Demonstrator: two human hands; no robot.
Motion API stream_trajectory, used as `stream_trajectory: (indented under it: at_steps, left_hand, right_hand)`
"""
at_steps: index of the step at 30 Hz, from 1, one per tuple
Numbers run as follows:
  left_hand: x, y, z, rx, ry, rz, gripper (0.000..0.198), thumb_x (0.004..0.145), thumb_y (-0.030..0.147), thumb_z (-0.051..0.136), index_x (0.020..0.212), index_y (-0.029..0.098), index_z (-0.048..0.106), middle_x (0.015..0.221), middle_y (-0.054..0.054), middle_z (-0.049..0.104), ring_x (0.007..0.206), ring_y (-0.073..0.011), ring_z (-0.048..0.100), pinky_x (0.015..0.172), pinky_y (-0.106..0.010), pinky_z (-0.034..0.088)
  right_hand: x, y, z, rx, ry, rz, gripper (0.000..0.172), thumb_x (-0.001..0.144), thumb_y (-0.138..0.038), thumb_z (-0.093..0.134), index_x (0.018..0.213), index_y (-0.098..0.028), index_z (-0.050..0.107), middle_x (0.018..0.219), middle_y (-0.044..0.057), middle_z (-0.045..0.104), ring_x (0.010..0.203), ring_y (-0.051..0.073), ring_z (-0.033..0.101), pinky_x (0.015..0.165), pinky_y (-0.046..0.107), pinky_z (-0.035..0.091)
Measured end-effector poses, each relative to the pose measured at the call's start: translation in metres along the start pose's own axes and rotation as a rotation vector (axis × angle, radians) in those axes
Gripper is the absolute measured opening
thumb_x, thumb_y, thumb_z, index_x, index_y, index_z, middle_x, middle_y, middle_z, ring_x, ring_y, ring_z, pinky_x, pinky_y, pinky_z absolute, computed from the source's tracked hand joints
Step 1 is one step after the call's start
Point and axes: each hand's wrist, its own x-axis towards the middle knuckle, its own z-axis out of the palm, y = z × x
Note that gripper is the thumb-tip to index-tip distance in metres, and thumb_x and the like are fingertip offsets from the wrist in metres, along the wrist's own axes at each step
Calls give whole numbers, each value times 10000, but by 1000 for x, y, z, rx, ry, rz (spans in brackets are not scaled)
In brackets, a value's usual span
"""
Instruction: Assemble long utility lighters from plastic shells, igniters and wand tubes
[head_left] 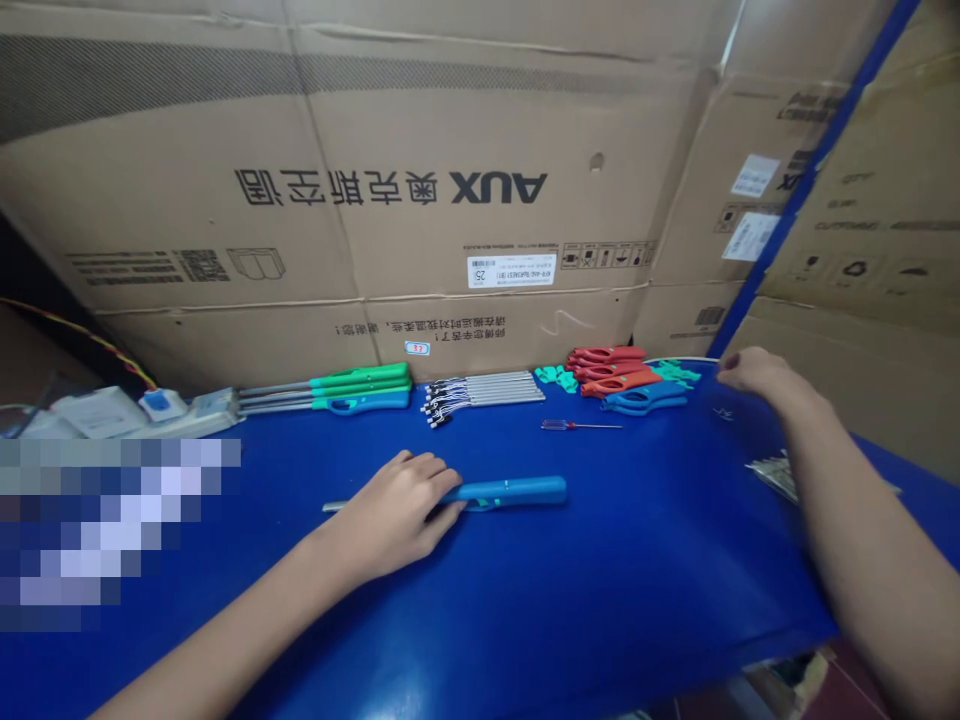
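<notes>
My left hand (405, 505) is wrapped round a blue long-nosed lighter (517, 490) lying across the table. Its handle points right, and a bit of the metal barrel shows left of my hand. My right hand (754, 372) reaches to the back right with its fingers pinched together, near the end of a thin pale strip. What the fingertips hold, if anything, is too small to make out. Just left of it are turquoise plastic pieces (675, 373) and a stack of red handle shells (607, 357), with blue handle shells (645, 399) in front.
Finished-looking lighters (360, 385) lie at the back left beside a power strip (217, 408). Several metal tubes with wires (499, 388) and a small screwdriver (581, 426) lie mid-back. Thin metal parts (776, 475) sit under my right forearm. Cardboard walls (420, 120) enclose the blue table (600, 600).
</notes>
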Motion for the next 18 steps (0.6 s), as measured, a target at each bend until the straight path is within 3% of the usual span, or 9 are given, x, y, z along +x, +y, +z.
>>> stream_trajectory:
  at_steps: [5, 10, 15, 18]
  left_hand:
    - [-2, 0, -3, -35, 12, 5, 190, 960, 279, 493, 996, 185, 654, 910, -68, 671, 873, -250, 644, 824, -409, 471]
    - [-5, 4, -5, -167, -60, 15, 148, 891, 278, 559, 1000, 229, 647, 950, -38, 676, 891, -237, 651, 824, -376, 489]
    - [-4, 6, -7, -213, -81, 31, 201, 865, 287, 582, 1050, 254, 654, 975, -26, 692, 894, -233, 666, 814, -364, 496]
    - [-5, 5, -8, -214, -71, 51, 225, 863, 291, 592, 1073, 250, 664, 982, -34, 702, 893, -232, 674, 839, -369, 494]
  right_hand:
    - [17, 17, 12, 13, -68, 108, 332, 918, -314, 650, 1208, -158, 606, 1240, 126, 595, 1086, 232, 616, 881, 368, 532]
    - [25, 30, 15, 40, -126, 123, 342, 924, -320, 641, 1217, -150, 597, 1230, 120, 600, 1068, 231, 623, 874, 383, 539]
    - [25, 32, 25, 57, -159, 86, 341, 926, -322, 638, 1211, -138, 599, 1227, 127, 601, 1060, 229, 625, 875, 383, 539]
    - [23, 32, 31, 69, -97, 28, 340, 920, -318, 647, 1210, -145, 601, 1230, 127, 600, 1072, 232, 622, 876, 376, 537]
